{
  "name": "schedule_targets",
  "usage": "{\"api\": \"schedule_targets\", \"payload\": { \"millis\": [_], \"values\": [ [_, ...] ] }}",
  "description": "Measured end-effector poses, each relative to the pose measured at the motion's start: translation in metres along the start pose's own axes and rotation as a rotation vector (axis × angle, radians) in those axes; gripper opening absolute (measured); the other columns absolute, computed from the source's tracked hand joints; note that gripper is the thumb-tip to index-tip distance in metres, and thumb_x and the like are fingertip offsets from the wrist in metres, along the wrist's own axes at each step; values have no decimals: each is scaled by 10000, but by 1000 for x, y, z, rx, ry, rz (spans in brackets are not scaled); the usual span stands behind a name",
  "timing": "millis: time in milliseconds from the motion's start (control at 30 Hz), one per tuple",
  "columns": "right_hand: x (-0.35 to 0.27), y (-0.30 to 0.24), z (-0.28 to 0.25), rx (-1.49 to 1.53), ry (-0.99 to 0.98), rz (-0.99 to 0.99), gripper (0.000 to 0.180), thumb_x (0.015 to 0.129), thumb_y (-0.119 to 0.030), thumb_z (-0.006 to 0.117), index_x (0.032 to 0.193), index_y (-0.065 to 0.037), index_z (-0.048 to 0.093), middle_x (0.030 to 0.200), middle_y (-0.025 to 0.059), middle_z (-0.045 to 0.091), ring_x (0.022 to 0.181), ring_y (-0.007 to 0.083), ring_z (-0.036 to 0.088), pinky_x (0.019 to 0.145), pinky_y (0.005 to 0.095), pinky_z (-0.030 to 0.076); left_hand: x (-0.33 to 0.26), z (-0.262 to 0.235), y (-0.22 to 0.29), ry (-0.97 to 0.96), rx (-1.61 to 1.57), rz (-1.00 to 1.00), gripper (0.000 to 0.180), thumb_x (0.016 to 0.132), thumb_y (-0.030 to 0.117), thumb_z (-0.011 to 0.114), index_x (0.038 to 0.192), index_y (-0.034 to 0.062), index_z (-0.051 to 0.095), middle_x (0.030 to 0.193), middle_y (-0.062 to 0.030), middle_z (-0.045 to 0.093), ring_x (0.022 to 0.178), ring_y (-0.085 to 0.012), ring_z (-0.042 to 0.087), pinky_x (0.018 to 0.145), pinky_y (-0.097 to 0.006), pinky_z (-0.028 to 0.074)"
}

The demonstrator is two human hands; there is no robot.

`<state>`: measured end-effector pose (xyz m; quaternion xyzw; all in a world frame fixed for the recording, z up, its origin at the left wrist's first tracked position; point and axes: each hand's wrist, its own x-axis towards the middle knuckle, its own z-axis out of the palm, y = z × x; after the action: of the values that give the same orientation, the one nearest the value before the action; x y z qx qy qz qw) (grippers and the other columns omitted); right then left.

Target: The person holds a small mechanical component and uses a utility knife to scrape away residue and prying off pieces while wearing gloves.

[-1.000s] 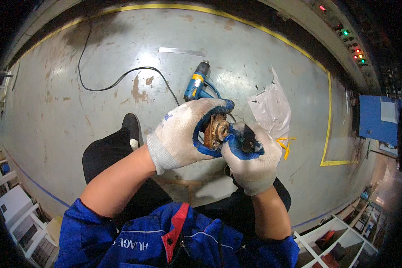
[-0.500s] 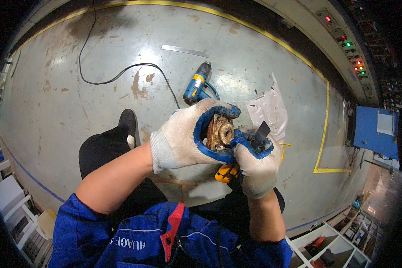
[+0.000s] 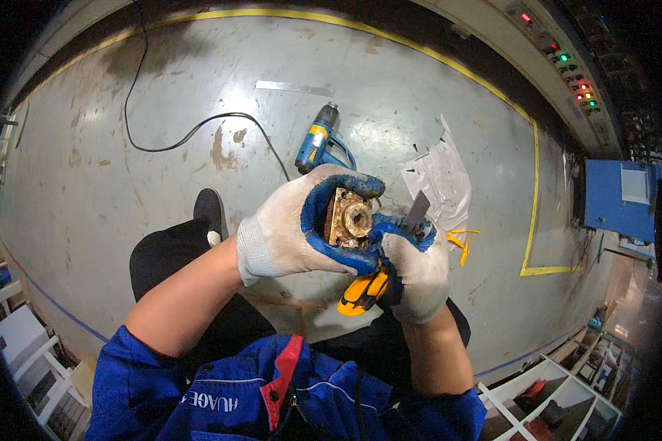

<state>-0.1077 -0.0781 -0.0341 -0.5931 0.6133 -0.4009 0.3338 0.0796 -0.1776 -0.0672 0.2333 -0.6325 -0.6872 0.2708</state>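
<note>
In my gloved left hand (image 3: pixel 290 220) sits a rusty, dirty square metal block (image 3: pixel 348 219) with a raised round collar and a central hole. Its fingers and thumb wrap round the block from the left. My gloved right hand (image 3: pixel 417 275) closes round what looks like a scraper (image 3: pixel 363 292) with a yellow and black handle. A flat grey blade (image 3: pixel 417 210) sticks up past the thumb side of that hand. The right fingers hide the middle of the tool. Both hands meet at the block's right edge, and the gloves are white with blue coating.
Beyond my hands a blue corded power tool (image 3: pixel 318 137) lies on the grey floor, its black cable (image 3: pixel 198 126) curving left. Farther off is a flat metal strip (image 3: pixel 294 88). White sheeting (image 3: pixel 441 180) with dark screws and a yellow piece (image 3: pixel 462 244) lie to the right.
The block's collared face has turned more toward me. The yellow and black handle has swung lower and shows more below my right hand. The whole scene has shifted slightly left.
</note>
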Motion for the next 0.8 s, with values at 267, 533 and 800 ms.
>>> {"api": "schedule_targets", "payload": {
  "millis": [267,533,800],
  "values": [
    [-3,7,2,512,63,247,219,914,-113,681,1075,35,691,952,98,730,836,160,688,781,314,575,2,7,-8,55,-85,38,881,656,267,996,1359,8,533,1206,-81,656,1069,-145,648,993,-313,529],
    [5,0,-14,722,127,331,208,933,-63,628,1084,69,679,875,97,697,727,155,659,690,294,557,-1,2,-1,174,-72,-20,1020,591,222,1027,1421,-3,478,1316,-100,630,1153,-152,628,1020,-338,519],
    [11,-2,-7,33,-31,75,251,827,-86,803,1034,27,717,888,123,745,759,163,714,694,316,573,0,1,8,143,584,190,842,684,302,939,1397,54,565,1298,-163,657,1145,-359,650,1015,-432,521]
  ]
}}
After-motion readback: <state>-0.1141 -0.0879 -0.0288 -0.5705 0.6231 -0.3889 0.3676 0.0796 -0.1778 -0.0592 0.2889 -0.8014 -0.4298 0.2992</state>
